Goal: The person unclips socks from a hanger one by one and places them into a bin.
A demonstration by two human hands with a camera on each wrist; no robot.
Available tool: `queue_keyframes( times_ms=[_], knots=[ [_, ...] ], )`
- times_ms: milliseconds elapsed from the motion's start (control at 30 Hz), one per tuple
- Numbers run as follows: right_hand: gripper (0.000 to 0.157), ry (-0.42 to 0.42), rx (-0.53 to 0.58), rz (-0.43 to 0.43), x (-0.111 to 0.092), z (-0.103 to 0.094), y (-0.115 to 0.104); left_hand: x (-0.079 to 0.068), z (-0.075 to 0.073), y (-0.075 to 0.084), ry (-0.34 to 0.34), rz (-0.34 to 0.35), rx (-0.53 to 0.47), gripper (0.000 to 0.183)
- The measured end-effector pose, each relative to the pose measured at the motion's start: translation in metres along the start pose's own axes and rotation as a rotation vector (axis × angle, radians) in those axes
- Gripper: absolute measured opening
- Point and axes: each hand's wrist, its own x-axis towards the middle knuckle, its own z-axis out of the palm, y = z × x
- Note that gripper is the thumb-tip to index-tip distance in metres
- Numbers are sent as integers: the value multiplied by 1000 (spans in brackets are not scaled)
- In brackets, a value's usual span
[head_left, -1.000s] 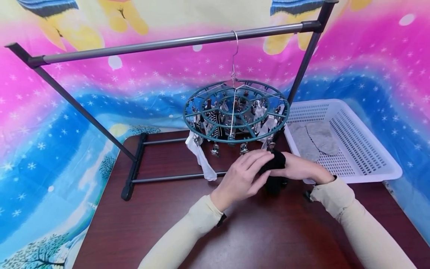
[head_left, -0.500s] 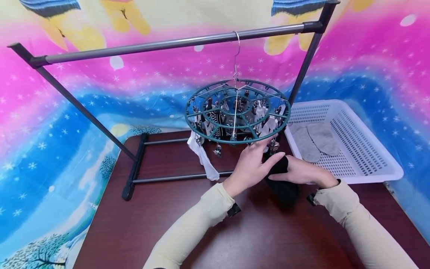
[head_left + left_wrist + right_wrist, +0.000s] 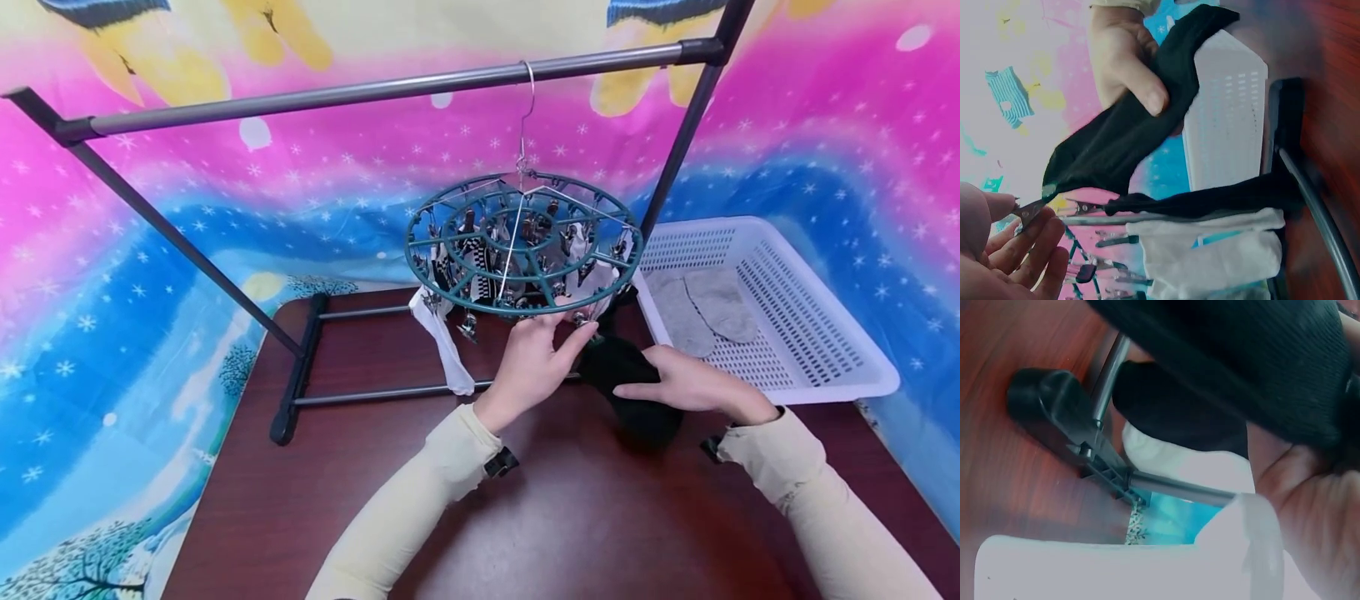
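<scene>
Black sock (image 3: 618, 371) is in the right hand (image 3: 690, 383), over the table toward the front right of the round hanger, one end up at a clip (image 3: 1030, 214). Right thumb lies across the fabric, fingers behind, so it's pinched, not just resting. Left hand (image 3: 528, 358) pinches the clip between thumb and fingers; clip tip meets the sock's edge, but I can't tell if it bites. Step in hand, my read: clipping this sock on. Next move would call for easing the left pinch so the clip closes, right hand taking the weight until the hold is sure. Risk: thin bite at the edge, sock slips. Surface: dark red-brown wood-look table (image 3: 570, 517), glossy, light patch up front. White slotted basket (image 3: 873, 375) on the right, grey cloth (image 3: 720, 308) lying in it. Green hanger (image 3: 480, 307) hangs by a wire hook off the rack bar (image 3: 337, 95); white sock (image 3: 444, 342) dangles on its left, a second black sock (image 3: 1210, 199) beside more white ones, patterned pieces further in. Behind everything, a printed backdrop (image 3: 825, 125): blue and pink, snowflakes, yellow figures up top, creased, wraps both sides.
</scene>
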Motion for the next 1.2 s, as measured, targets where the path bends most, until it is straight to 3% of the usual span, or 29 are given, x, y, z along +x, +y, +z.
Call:
queue_keyframes(
  times_ms=[400,633,1200],
  knots=[
    [13,11,34,-20,-10,-7,2,-5,-11,-7,-28,-50,56,28],
    [12,27,-9,-36,-13,-10,4,-4,-13,-9,-47,-56,60,27],
    [12,-7,0,-34,-13,-12,3,-6,-17,-9,-70,-91,-39,29]
  ],
)
